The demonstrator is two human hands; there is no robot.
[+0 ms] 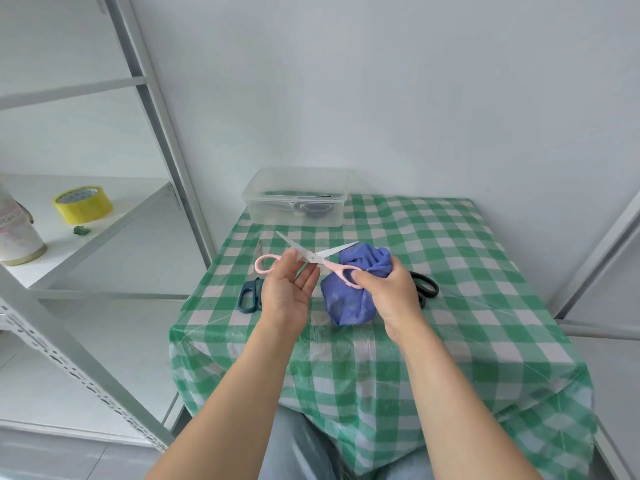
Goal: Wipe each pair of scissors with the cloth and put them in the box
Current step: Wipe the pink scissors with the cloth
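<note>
Pink scissors (313,258) are held in the air in front of the box (263,209), with the blades spread wide and pointed toward it. One handle is pinched near the pivot by the left hand (285,292). The other loop is gripped by the right hand (391,292) together with a bunched blue cloth (341,303). A finger could be nicked, since bare skin lies just beside the open steel edges. The soft, wrinkled cloth could be snagged if the blades are closed.

The box, of clear rigid plastic with rounded corners, is set at the far edge of the desk (450,258), and dark-handled scissors are seen inside it. Teal scissors (249,296) and black scissors (427,287) are left on the glossy green-checked cover, nearer than the box.
</note>
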